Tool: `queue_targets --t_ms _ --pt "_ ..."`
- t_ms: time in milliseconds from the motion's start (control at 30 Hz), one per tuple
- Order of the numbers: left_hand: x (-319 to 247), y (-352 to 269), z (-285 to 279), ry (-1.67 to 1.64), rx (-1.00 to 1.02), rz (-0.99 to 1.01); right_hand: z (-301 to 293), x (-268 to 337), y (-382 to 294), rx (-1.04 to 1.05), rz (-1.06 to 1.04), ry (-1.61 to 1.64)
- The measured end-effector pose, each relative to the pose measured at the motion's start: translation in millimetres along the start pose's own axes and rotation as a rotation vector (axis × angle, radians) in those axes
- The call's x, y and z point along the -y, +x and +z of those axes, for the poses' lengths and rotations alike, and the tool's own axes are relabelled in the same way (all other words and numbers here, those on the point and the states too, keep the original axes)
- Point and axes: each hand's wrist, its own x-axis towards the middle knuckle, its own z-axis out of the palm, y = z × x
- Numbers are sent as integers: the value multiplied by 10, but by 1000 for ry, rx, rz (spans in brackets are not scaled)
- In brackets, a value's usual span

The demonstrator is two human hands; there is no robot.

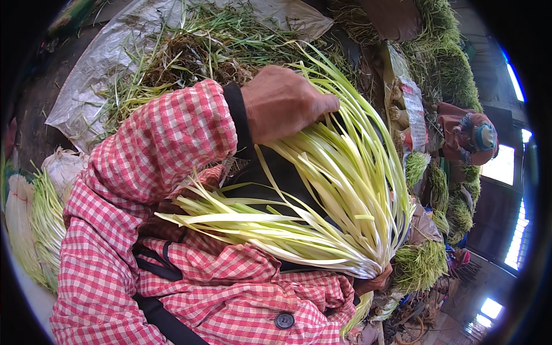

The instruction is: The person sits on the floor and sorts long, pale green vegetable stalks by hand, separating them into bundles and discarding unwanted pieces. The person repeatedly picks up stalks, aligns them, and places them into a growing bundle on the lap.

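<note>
A large fanned bunch of long, pale yellow-green leaves [345, 168], resembling blanched chives, spreads across my dark-clad lap. My left hand [289, 103], at the end of a red-and-white checked sleeve [172, 133], is closed with thumb and fingers pinching some of the leaves. The white bases gather tightly in my right hand [376, 282], which is partly hidden behind the bunch and jacket. Part of the leaves falls back toward my checked jacket [233, 284]. A small cut piece of leaf [364, 217] lies on the bunch.
A whitish plastic sheet [82, 95] bears a heap of loose leaves and brown roots [194, 56]. Tied bundles [45, 233] lie at the picture's left. Stacked greens [450, 64], a printed sack [416, 112] and another person [468, 133] are at the right.
</note>
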Motion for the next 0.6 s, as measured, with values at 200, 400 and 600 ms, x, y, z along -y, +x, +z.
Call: queue_targets --t_ms 200,400,600 --pt "12 3 1 159 -63 164 6 -32 0 -1 12 12" --pt "-58 2 19 354 69 170 6 12 22 19 -23 29" --pt "439 -158 -55 668 504 -108 24 61 7 -17 -49 49"
